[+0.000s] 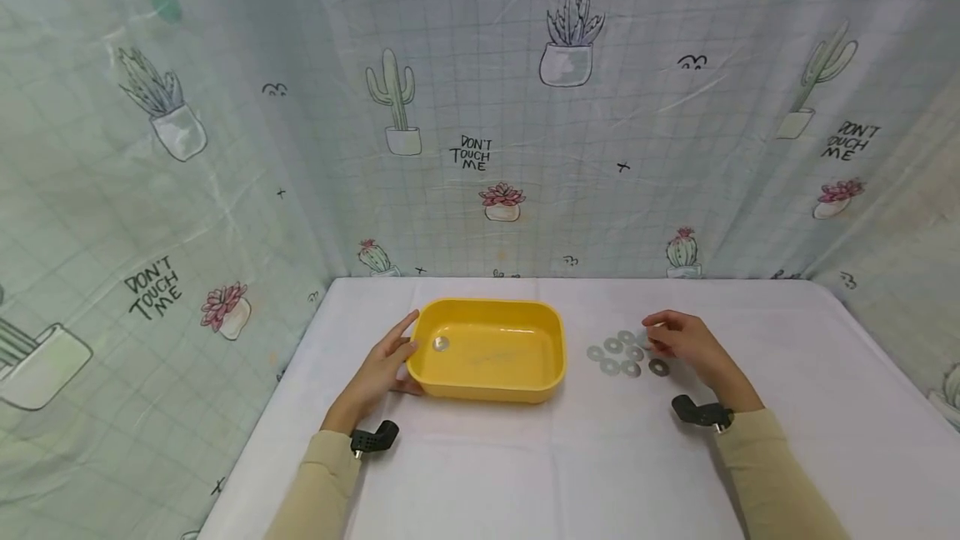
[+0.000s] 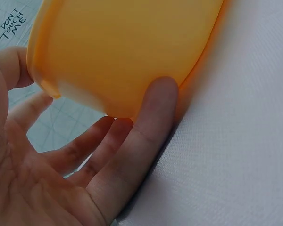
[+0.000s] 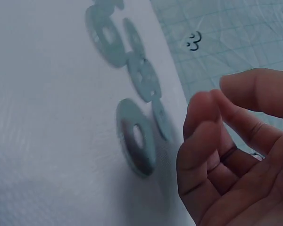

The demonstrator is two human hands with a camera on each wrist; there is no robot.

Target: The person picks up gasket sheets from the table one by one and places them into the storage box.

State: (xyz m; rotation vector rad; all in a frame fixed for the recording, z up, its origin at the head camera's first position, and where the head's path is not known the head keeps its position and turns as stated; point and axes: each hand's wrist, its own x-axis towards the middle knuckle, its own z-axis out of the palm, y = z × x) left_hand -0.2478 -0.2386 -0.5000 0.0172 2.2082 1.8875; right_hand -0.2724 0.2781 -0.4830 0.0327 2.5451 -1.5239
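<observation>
A yellow rectangular tub (image 1: 487, 392) stands on the white table, with one flat washer (image 1: 441, 343) lying inside near its left end. My left hand (image 1: 381, 369) holds that end, its fingers at the rim and outer wall; the left wrist view shows the fingers bent around the tub's wall (image 2: 118, 52). My right hand (image 1: 686, 347) hovers at the right edge of a loose group of several grey washers (image 1: 632, 368). In the right wrist view its fingers are loosely curled, and no washer shows between them. Nearest this hand lies a darker washer (image 3: 132, 141).
The white tablecloth (image 1: 480, 473) covers the table. A curtain (image 1: 480, 107) printed with cacti hangs behind it and along both sides. A black wrist camera (image 1: 375, 437) sits on the left wrist, another (image 1: 701, 412) on the right.
</observation>
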